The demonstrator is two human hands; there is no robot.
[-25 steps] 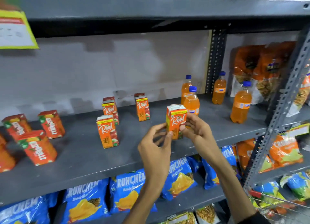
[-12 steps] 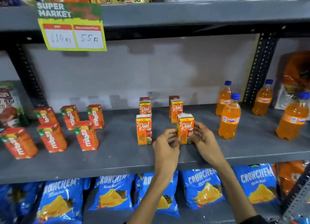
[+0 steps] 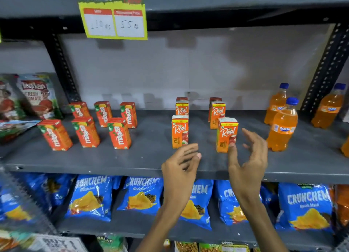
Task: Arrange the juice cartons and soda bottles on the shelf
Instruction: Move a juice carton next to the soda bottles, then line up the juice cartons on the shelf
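Standing just beyond right hand (image 3: pixel 247 163) – Real carton (image 3: pixel 226 134), hand w/ fingers spread.

one head-worn view, close up, faces the grey shelf (image 3: pixel 132 163) front-on, angled slightly down past both forearms.

Yellow price tag (image 3: pixel 113 18) on the top shelf's front edge reads "SUPER MARKET", w/ handwritten "110 rs" and "55 rs" in 2 white boxes; the red headers above them are too blurred. On the middle shelf (image 3: pixel 151 163), 6 red cartons (image 3: pixel 119 133) toward the left end say "maaza". Orange cartons (image 3: pixel 179 132) mid-shelf say "Real"; the 2 front ones also "APPLE" down the side. Bottles (image 3: pixel 282 126) toward the right end: "FANTA" labels. Far-left pouch (image 3: pixel 38 95): "FRESH TOMATO". Blue bags (image 3: pixel 90 197) on the shelf below: "CRUNCHEM", "Masala".
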